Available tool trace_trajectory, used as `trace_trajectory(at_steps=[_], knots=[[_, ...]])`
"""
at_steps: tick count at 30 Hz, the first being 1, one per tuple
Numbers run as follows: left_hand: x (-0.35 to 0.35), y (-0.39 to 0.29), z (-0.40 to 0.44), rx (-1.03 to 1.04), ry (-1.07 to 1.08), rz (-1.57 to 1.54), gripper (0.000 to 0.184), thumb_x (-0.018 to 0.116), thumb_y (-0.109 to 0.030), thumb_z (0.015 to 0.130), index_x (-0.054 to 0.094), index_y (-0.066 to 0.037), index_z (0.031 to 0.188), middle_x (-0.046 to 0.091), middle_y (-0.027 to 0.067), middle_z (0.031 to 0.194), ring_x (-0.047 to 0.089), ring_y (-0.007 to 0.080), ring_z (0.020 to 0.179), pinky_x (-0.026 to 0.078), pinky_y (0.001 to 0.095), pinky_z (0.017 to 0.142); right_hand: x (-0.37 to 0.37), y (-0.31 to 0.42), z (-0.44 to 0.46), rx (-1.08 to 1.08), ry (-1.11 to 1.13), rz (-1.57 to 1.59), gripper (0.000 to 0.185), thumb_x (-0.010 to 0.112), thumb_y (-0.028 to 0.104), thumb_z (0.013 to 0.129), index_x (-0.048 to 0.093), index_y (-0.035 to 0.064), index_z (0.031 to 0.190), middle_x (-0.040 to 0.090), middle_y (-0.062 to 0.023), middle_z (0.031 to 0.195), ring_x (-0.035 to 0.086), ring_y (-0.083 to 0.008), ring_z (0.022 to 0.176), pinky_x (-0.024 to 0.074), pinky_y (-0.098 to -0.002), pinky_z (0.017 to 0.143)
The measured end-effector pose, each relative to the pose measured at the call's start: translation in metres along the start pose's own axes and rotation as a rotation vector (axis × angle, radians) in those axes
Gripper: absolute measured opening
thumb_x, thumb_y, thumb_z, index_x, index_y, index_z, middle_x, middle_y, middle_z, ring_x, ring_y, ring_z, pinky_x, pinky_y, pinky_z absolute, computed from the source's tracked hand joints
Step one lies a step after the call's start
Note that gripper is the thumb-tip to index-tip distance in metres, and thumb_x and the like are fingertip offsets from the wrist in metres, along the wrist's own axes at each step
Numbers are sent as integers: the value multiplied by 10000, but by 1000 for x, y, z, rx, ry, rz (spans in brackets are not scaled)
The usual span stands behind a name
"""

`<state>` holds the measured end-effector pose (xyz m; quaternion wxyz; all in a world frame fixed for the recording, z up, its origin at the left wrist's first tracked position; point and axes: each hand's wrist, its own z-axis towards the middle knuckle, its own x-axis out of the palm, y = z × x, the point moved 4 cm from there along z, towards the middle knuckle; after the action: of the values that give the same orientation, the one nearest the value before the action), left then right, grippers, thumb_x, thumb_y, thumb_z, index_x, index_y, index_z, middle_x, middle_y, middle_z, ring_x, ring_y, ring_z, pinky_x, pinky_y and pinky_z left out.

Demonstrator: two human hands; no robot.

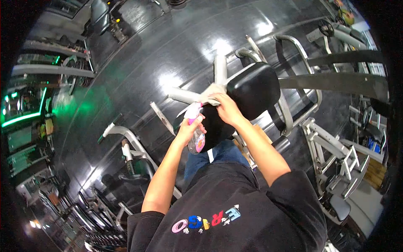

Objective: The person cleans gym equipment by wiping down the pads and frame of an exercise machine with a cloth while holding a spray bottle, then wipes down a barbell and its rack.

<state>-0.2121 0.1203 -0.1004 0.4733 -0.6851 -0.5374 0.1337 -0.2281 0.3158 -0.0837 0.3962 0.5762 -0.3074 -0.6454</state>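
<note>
My left hand [191, 129] is wrapped round a clear spray bottle [197, 140] with a white and pink spray head and a pink label. The bottle is tilted, its nozzle end close to a pale cloth [213, 90]. That cloth is bunched in my right hand [228, 108], whose fingers are closed over it just right of the spray head. Both hands are above a machine with a black padded seat [218, 124] and a black backrest pad [255, 90]. My hands and the bottle hide part of the seat.
White machine tubes [184, 95] stick out beyond the pads. Curved metal rails [294, 44] stand to the right, with another white-framed machine [331, 145] further right. At left is a machine with a bent bar [126, 133]. A rack of dumbbells [109, 239] lies lower left.
</note>
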Motion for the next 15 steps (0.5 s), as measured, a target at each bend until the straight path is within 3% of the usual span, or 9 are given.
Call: trace_trajectory(at_steps=[2, 4, 6, 10, 12, 14, 15], knots=[[1, -2, -1, -7, 1, 19, 356, 633, -370, 932, 564, -49, 1069, 593, 50, 656, 653, 201, 647, 535, 349, 660, -12, 2, -15, 41, -15, -18, 326, 498, -54, 841, 593, 19, 1144, 633, -184, 1084, 587, -364, 1090, 451, -410, 956], [-1, 0, 1, 1, -22, -5, 357, 640, -368, 928, 566, -47, 1068, 592, 49, 656, 654, 202, 650, 535, 350, 663, -23, -14, -28, 336, -59, -1, 258, 510, 20, 899, 593, 10, 1143, 641, -207, 1077, 600, -382, 1072, 465, -423, 927], [0, -3, -1, -4, 3, 16, 367, 632, -378, 930, 574, -48, 1078, 605, 45, 660, 653, 192, 658, 531, 346, 680, -39, -18, -37, 378, 30, -138, 258, 472, 132, 943, 563, -17, 1133, 622, -287, 1058, 579, -467, 1043, 468, -495, 887], [1, -7, -2, 3, 2, 2, 370, 634, -367, 931, 574, -38, 1090, 611, 42, 662, 640, 172, 635, 510, 324, 649, -63, -25, -51, 560, 235, -261, 284, 497, 169, 919, 557, 2, 1141, 637, -298, 957, 600, -477, 973, 473, -521, 840], [0, -6, -2, 2, 1, -12, 367, 650, -350, 926, 574, -34, 1096, 611, 38, 660, 629, 158, 614, 491, 304, 619, -73, -7, -29, 553, 36, -135, 297, 494, 176, 923, 565, 32, 1173, 650, -273, 984, 615, -449, 994, 491, -468, 829], [0, -4, 0, 28, 42, -5, 362, 647, -357, 928, 580, -34, 1076, 613, 36, 658, 625, 152, 612, 485, 302, 623, -68, 5, 5, 349, -140, -83, 300, 502, 193, 936, 579, 48, 1186, 655, -252, 1033, 619, -433, 1012, 490, -436, 848], [-1, -4, 1, 29, 35, -7, 362, 647, -357, 928, 580, -34, 1076, 613, 36, 658, 625, 152, 612, 485, 302, 623, -58, 3, 20, 369, -112, -56, 299, 505, 207, 944, 587, 50, 1184, 653, -246, 1058, 615, -429, 1027, 488, -430, 861]])
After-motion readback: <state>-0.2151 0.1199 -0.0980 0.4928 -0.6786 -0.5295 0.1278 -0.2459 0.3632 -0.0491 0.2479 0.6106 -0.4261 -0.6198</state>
